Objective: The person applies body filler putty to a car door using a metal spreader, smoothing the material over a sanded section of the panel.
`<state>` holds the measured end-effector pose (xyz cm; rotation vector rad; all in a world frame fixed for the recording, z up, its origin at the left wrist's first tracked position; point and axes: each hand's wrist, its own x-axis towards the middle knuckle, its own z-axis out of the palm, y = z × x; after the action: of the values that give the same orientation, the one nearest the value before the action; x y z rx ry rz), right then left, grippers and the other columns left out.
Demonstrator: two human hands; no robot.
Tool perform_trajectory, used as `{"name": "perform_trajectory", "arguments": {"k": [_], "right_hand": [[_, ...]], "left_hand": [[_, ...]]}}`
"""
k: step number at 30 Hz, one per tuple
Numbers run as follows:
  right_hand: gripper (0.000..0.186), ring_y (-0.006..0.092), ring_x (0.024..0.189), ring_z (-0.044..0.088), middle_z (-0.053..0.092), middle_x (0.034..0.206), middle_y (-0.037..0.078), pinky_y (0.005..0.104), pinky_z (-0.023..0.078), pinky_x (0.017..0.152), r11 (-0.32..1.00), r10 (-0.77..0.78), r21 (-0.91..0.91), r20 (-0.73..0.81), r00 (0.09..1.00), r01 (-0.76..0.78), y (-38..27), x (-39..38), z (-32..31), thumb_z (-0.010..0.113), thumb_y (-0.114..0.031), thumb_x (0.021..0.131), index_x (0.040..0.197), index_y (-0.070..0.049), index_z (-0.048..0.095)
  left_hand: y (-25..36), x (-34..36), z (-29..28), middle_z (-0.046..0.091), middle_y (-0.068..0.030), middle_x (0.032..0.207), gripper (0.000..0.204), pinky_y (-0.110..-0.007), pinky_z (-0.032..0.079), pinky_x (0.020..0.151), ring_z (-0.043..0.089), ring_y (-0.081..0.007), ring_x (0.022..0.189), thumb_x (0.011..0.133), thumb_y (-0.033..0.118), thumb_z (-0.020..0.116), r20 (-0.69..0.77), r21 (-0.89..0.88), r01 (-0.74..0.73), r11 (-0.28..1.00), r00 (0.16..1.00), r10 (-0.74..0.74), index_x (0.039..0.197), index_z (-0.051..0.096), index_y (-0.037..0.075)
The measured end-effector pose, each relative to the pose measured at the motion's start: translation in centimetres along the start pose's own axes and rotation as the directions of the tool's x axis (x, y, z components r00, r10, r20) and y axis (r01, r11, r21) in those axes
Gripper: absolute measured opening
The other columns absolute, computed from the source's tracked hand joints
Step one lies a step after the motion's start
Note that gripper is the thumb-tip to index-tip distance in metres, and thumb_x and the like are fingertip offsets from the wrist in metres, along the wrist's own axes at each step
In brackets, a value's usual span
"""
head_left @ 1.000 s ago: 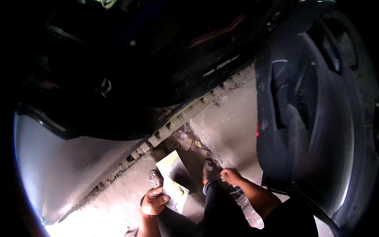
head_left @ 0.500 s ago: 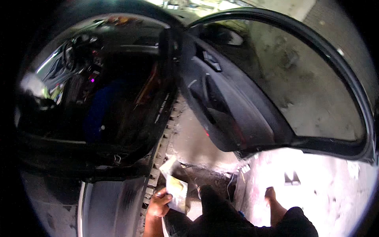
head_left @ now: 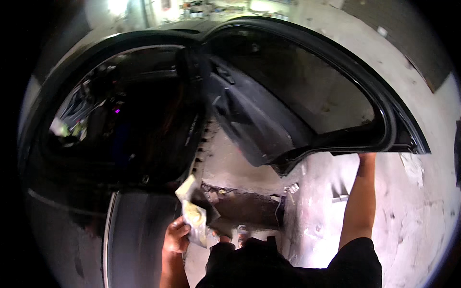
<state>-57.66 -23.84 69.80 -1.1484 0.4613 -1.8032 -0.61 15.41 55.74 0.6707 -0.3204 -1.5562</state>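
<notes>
In my left hand (head_left: 176, 235), closed at the lower middle, is a crumpled pale packet (head_left: 194, 216) with a yellowish patch; what it holds cannot be made out. My right forearm (head_left: 359, 201) reaches up to the lower edge of the open black car door (head_left: 269, 110). The right hand lies behind that edge, so its fingers are hidden. The door's dark inner panel and window face me. Left of it is the car's dark door opening (head_left: 153, 110), with the cabin dimly visible inside.
A closed dark car panel (head_left: 144, 235) runs beside my left arm. Below me, a recess (head_left: 245, 209) with a broken edge cuts into the pale floor (head_left: 240, 163), and my feet stand near it. Shelves with small items (head_left: 211, 9) line the far side.
My right arm has stretched forward and up, from above the floor to the door's lower edge. My left hand keeps the packet. The view has shifted, showing more of the room beyond the car.
</notes>
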Motion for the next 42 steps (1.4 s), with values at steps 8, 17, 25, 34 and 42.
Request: {"name": "perform_trajectory", "arguments": {"k": [8,17,25,34,42], "right_hand": [[0.062,0.0264,0.137,0.032,0.032,0.152,0.002,0.0476,0.019,0.111,0.849,0.459,-0.323,0.054,0.887,-0.419,3.8,2.9,4.8,0.024,-0.055,0.099,0.146,-0.017,0.034],[0.057,0.0245,0.135,0.033,0.036,0.147,0.006,0.0442,0.021,0.111,0.88,0.474,0.071,-0.079,0.877,-0.47,8.4,-0.6,7.3,0.029,-0.046,0.099,0.145,-0.013,0.033],[0.053,0.0277,0.125,0.044,0.051,0.131,0.013,0.0426,0.032,0.105,0.911,0.388,0.192,-0.092,0.917,-0.366,19.9,-10.4,23.5,0.049,-0.038,0.094,0.136,-0.007,0.042],[0.014,0.009,0.06,0.051,0.055,0.076,0.001,0.0233,0.041,0.05,0.791,0.599,-0.111,0.346,0.722,-0.602,23.1,-18.0,27.2,0.052,-0.01,0.095,0.104,-0.003,0.06],[0.027,0.0108,0.081,0.055,0.059,0.097,0.002,0.027,0.047,0.074,0.486,0.809,-0.443,0.554,0.196,-0.753,18.8,-30.5,29.7,0.055,-0.016,0.094,0.117,-0.002,0.054]], "left_hand": [[1.0,-3.2,-0.8,0.065,-0.0138,0.111,0.032,-0.031,0.05,0.087,0.064,-0.0215,0.099,0.088,-0.003,0.055,-0.139,0.019,0.11,0.994,0.985,-0.106,0.12,0.057,-0.007],[-0.4,-2.3,1.3,0.063,-0.0162,0.118,0.037,-0.037,0.044,0.097,0.06,-0.0263,0.109,0.086,-0.002,0.059,-0.072,0.083,-0.067,0.994,0.995,0.073,0.122,0.057,-0.008],[-0.9,-2.4,2.8,0.067,-0.017,0.106,0.031,-0.041,0.052,0.086,0.066,-0.0282,0.096,0.08,-0.002,0.066,-0.207,0.096,-0.204,0.974,0.953,0.22,0.11,0.063,-0.007],[-1.7,-3.5,2.3,0.066,-0.0173,0.111,0.034,-0.04,0.048,0.094,0.063,-0.0278,0.103,0.082,-0.005,0.062,-0.209,0.024,-0.287,0.958,0.935,0.286,0.116,0.061,-0.007],[0.1,-2.0,2.8,0.064,-0.0181,0.113,0.038,-0.039,0.051,0.091,0.064,-0.0275,0.101,0.083,-0.001,0.063,-0.082,-0.089,-0.032,0.996,0.996,0.024,0.12,0.055,-0.01]]}}
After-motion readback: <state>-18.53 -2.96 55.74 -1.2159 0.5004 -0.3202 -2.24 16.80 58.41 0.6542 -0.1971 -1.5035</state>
